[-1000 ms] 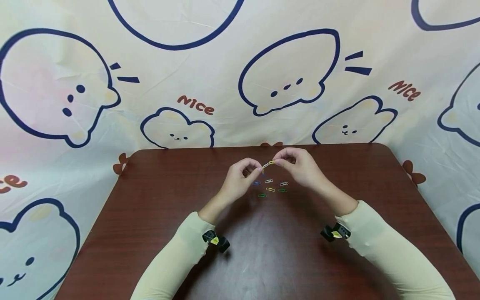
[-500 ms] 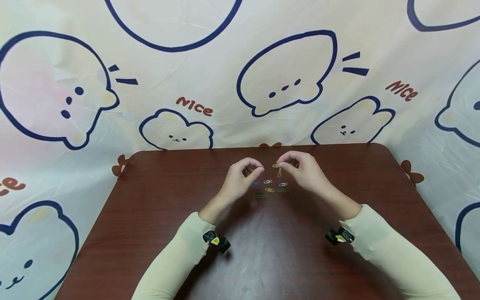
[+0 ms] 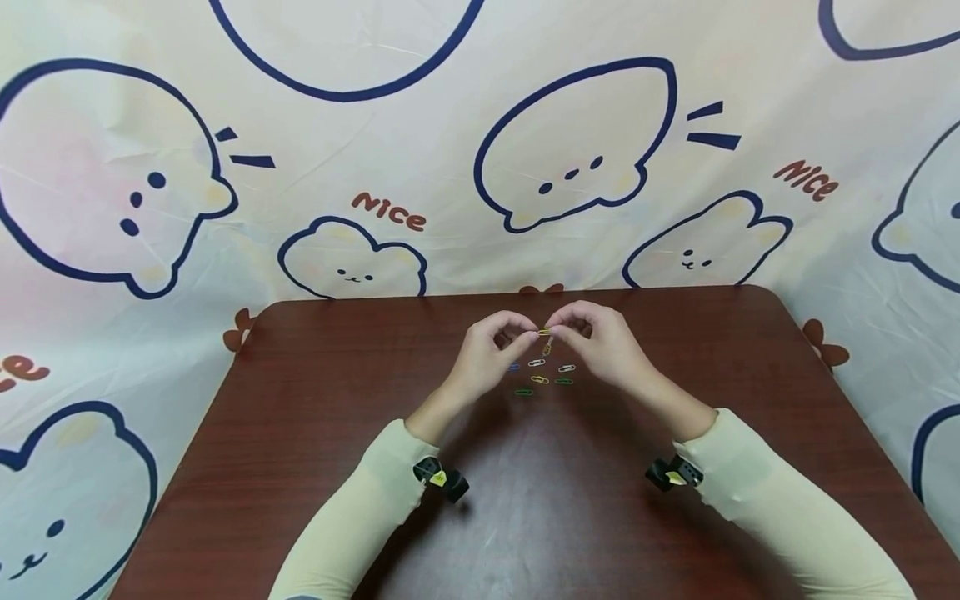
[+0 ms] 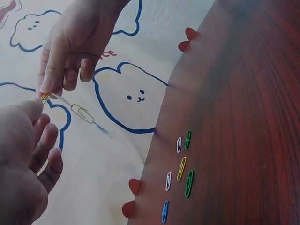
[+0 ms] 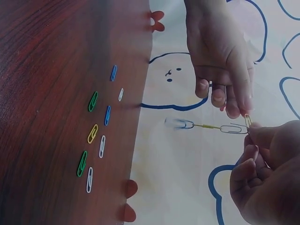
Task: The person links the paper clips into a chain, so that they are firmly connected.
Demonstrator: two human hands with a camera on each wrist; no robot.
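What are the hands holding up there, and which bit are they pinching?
A yellow paper clip, the top one of a chain. The left hand and right hand pinch its opposite ends with their fingertips.

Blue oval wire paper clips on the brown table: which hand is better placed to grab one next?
The left hand, probably: in the head view, a blue clip shows nearer it than the right hand. Both grip one yellow wire clip.

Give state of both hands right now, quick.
Left hand: closed, pinching the top yellow clip of the hanging chain.
Right hand: closed, pinching that same clip.
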